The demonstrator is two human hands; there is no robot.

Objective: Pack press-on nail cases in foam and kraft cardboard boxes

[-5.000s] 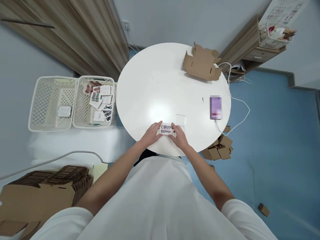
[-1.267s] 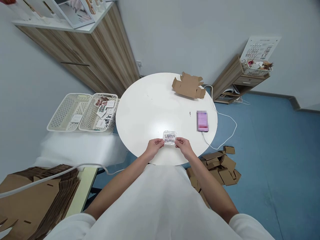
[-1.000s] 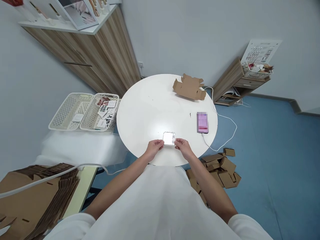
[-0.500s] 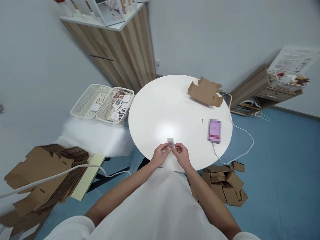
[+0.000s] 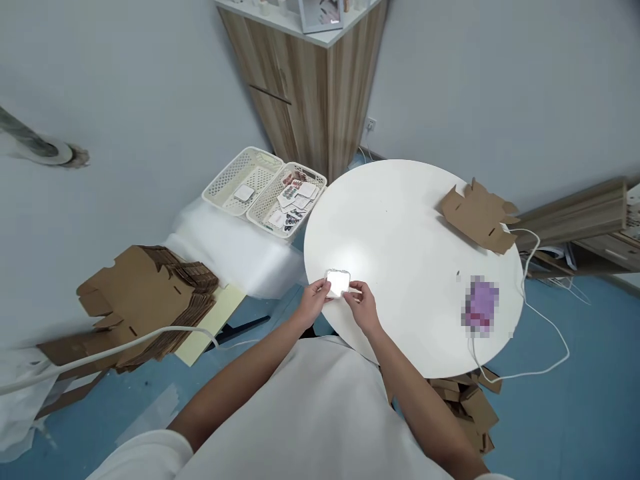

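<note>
A small flat packet with a bright white face and a clear, shiny rim is held up over the near left edge of the round table. My left hand pinches its left side, thumb lying on the face. On the lower right corner, my right hand has its thumb and fingers closed. The packet's underside is hidden.
Left of the white round table are two white baskets, one with several similar packets. An unfolded cardboard box and a blurred purple thing with a cable lie on the table. Stacked cardboard stands at left.
The packet has turned from a greyish, patterned look to its white face. My view has swung left, so the table and baskets sit further right.
</note>
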